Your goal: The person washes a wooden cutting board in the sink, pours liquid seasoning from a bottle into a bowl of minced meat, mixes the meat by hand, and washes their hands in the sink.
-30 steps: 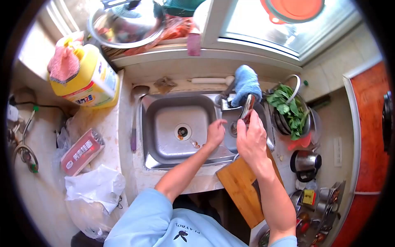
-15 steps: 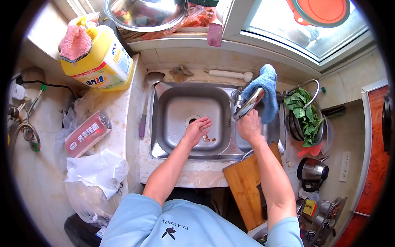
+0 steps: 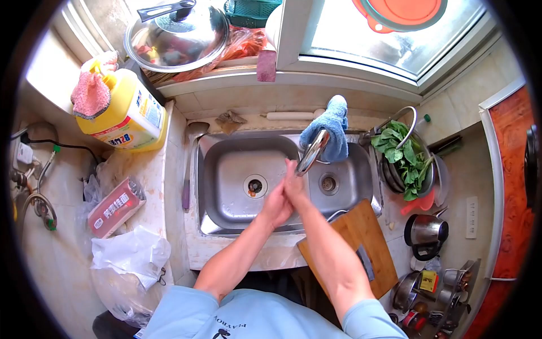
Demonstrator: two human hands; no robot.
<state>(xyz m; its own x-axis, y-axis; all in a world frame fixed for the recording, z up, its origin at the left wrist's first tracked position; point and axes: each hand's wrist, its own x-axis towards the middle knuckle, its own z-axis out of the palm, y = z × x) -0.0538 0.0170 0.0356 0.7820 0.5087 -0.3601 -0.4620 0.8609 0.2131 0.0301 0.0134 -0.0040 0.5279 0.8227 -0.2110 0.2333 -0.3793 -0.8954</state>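
Observation:
My left hand (image 3: pixel 276 208) and my right hand (image 3: pixel 294 185) are pressed together palm to palm, low over the divider of the steel double sink (image 3: pixel 226 227). Fingers of the right hand stretch up to just under the mouth of the chrome faucet (image 3: pixel 312 152); those of the left are partly hidden behind it. Neither hand shows anything held. A blue cloth (image 3: pixel 330 133) is draped over the faucet's top. In the large left basin, small orange-brown scraps sit in the drain (image 3: pixel 255 186). The smaller right basin has its own drain strainer (image 3: pixel 328 184).
A wooden cutting board (image 3: pixel 353 243) juts over the counter's front edge, with a dark-bladed knife (image 3: pixel 365 263) on it. Leafy greens (image 3: pixel 403 155) fill a bowl at right, near a kettle (image 3: pixel 426 234). A ladle (image 3: pixel 195 135) and yellow detergent jug (image 3: pixel 132 113) stand left.
My right hand has come left and down from beside the faucet to meet my left hand. The faucet has swung left. Scraps from the basin floor are now at the drain. The view has shifted.

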